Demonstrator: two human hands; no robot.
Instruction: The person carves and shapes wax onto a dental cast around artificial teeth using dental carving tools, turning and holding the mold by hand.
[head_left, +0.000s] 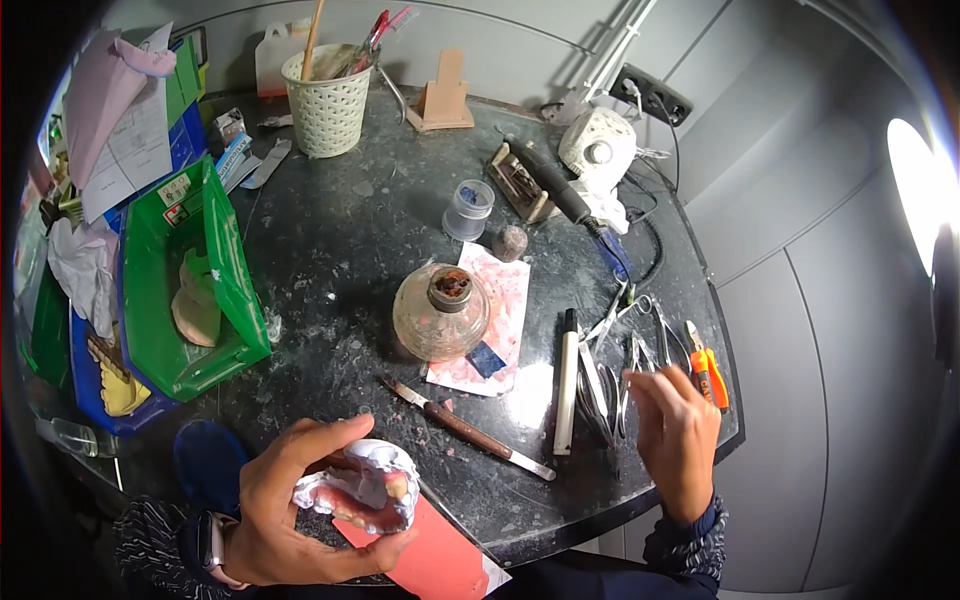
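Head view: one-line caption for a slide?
Left hand holds a white dental cast; right hand reaches metal hand tools.

A white label (176, 192) on the green bin's (225, 270) back wall.

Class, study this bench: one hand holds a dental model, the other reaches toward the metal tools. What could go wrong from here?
1. The left hand alone holds the white dental cast near the bench edge; a slip could drop it.
2. The right hand reaches into crowded pliers and instruments; pointed tips could nick fingers.
3. The glass spirit lamp stands mid-bench; a sweeping arm might tip it.
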